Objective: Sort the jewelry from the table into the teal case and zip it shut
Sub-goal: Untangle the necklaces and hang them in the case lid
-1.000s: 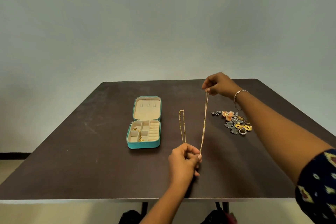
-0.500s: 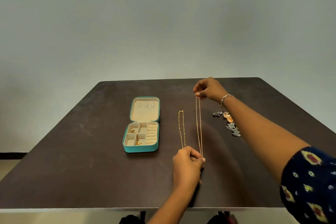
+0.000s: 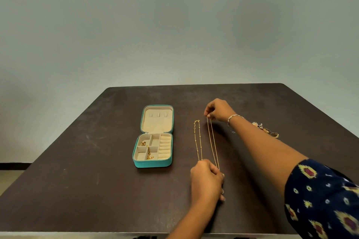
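Note:
The teal case lies open on the dark table, its cream lid flat behind the tray. Gold pieces sit in its left compartments. A thin gold chain is stretched straight between my hands: my right hand pinches its far end, my left hand pinches its near end. A beaded gold necklace lies on the table just left of the chain, its near end hidden by my left hand. A pile of rings and earrings shows behind my right forearm, partly hidden.
The table ends at a pale front edge close to me. A grey wall rises behind the far edge. My right wrist wears a silver bracelet.
My right hand has carried the far end of the chain leftward and lower, bringing the chain down beside the beaded necklace. The view has shifted, and my forearm now covers most of the jewelry pile.

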The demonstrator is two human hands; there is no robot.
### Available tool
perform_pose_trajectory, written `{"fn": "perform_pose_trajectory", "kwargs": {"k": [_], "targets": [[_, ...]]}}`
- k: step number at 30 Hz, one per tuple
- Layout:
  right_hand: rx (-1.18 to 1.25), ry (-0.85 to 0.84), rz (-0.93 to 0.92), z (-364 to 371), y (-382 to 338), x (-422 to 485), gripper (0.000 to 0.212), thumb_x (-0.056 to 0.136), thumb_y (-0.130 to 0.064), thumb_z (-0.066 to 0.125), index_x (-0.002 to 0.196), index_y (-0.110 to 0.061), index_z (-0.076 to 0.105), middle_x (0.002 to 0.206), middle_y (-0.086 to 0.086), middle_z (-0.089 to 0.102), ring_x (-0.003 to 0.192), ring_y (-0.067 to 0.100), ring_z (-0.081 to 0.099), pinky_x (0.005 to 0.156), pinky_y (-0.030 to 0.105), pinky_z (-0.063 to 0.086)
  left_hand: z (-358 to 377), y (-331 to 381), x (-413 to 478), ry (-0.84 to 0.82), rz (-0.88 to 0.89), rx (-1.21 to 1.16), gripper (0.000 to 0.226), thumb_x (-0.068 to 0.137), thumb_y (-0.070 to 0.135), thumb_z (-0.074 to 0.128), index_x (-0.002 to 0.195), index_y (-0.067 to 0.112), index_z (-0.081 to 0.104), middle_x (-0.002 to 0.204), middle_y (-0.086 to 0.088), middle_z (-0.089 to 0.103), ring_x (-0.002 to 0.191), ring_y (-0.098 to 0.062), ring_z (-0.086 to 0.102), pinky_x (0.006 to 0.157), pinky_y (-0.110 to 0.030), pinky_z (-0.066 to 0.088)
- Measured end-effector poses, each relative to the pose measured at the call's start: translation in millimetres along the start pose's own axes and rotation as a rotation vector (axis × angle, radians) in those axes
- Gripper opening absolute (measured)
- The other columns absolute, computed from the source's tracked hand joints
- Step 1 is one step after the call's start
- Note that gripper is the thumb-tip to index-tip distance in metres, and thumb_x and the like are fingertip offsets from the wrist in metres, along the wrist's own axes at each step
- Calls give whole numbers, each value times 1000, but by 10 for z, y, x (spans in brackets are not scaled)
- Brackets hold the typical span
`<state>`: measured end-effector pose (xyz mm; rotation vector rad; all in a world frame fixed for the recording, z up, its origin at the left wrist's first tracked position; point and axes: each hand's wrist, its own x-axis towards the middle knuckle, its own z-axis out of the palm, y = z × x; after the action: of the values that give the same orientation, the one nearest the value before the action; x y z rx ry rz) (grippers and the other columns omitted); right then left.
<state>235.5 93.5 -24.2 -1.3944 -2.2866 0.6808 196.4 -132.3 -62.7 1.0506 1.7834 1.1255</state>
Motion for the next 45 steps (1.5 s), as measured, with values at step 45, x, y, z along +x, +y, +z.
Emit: {"fn": "perform_pose_trajectory", "kwargs": {"k": [45], "targets": [[-183,-183,-307,891,-1368,-906,14,76,-14,68,89,-17,73,92,4,71,77,12,57,66,20,39,-1454,-575,361,710,312,93,12,86,11,56,96,17,59,97,5,57,105,-14,44,81,-33,45]]}}
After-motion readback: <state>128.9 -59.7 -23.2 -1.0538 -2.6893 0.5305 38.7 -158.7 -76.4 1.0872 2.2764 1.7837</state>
